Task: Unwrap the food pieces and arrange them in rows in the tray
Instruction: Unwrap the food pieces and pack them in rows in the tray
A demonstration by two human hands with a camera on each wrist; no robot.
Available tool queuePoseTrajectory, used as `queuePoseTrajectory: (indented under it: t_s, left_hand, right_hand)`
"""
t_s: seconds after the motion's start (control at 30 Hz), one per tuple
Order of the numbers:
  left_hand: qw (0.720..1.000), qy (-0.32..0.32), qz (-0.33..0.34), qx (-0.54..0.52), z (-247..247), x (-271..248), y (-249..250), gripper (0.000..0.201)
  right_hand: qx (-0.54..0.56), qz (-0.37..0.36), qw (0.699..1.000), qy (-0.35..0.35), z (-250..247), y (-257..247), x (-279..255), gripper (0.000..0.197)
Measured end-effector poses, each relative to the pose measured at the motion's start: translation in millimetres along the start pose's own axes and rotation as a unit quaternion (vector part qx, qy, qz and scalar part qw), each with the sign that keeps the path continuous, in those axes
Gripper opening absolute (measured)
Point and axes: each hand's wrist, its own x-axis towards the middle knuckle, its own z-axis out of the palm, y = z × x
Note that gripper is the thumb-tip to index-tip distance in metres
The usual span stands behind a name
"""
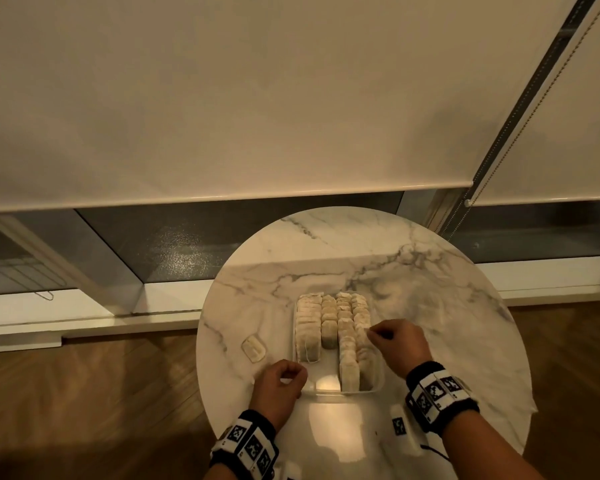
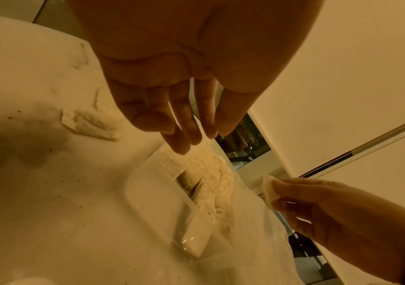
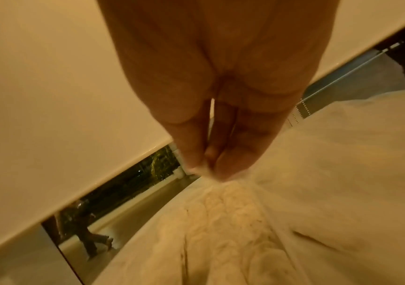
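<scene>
A clear plastic tray (image 1: 343,393) (image 2: 133,192) stands in the middle of a round marble table (image 1: 430,278). Several rows of pale food pieces (image 1: 333,323) (image 3: 226,217) stand on edge in it; the near left part of the tray floor is bare. My right hand (image 1: 373,332) (image 3: 204,169) is over the tray's right row and pinches one pale piece (image 2: 268,190) between thumb and fingertips. My left hand (image 1: 293,372) (image 2: 186,138) hovers at the tray's near left corner, fingers relaxed, holding nothing. One loose wrapped piece (image 1: 253,348) (image 2: 89,123) lies on the table left of the tray.
The table's round edge is close on the left and near sides, with wooden floor (image 1: 84,393) below. A small white marker tag (image 1: 398,426) lies on the table under my right wrist. A roller blind (image 1: 222,98) and window sill are beyond the table.
</scene>
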Motion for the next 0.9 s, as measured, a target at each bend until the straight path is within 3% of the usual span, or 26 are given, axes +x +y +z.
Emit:
queuePoseTrajectory:
  t_s: [0.1,0.17,0.23,0.3,0.5,0.67,0.9]
  left_hand:
    - [1.0,0.001,-0.004,0.001,5,0,-4,0.004]
    - [1.0,0.0,-0.005,-0.004,8,1,-3,0.005]
    - [1.0,0.002,-0.002,-0.006,12,2,-1,0.005]
    - [1.0,-0.001,0.004,-0.006,14,4,1,0.004]
    - [0.999,-0.028,0.012,0.013,24,6,5,0.005]
    - [0.996,-0.082,0.031,0.005,34,-2,17,0.028]
    - [0.996,-0.081,0.04,0.013,41,1,19,0.004]
  right_hand:
    - [0.145,0.02,0.984,-0.107,-9,-1,-4,0.005]
    - [0.111,0.023,0.989,-0.091,-8,6,0,0.005]
    - [0.003,0.014,0.998,-0.067,-6,14,4,0.012]
    - [-0.053,-0.003,0.995,-0.089,-4,16,3,0.016]
    - [0.007,-0.04,0.985,-0.17,2,4,-6,0.013]
    - [0.049,-0.062,0.972,-0.223,10,-6,-6,0.012]
    - [0.062,-0.058,0.965,-0.249,18,-9,-3,0.006]
